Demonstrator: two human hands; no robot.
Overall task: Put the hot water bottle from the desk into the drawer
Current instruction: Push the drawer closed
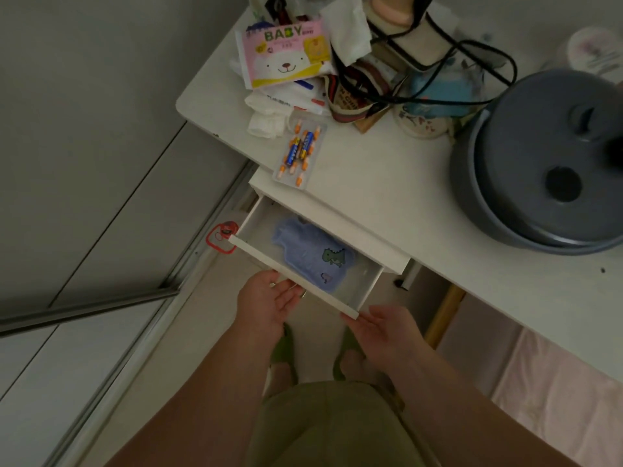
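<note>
A blue hot water bottle [308, 252] with a small green dinosaur on it lies flat inside the open white drawer [256, 251] under the desk's front edge. My left hand [269, 299] rests against the drawer's front panel at its left part, fingers spread under the edge. My right hand [382, 326] touches the front panel's right corner, palm up and fingers apart. Neither hand holds the bottle.
The white desk [387, 183] carries a tray of batteries [300, 151], a pink BABY pack [286, 57], tissues, cables and a grey round pot [546, 163]. A red-rimmed tag [220, 237] lies on the floor left of the drawer. A sliding door track runs at left.
</note>
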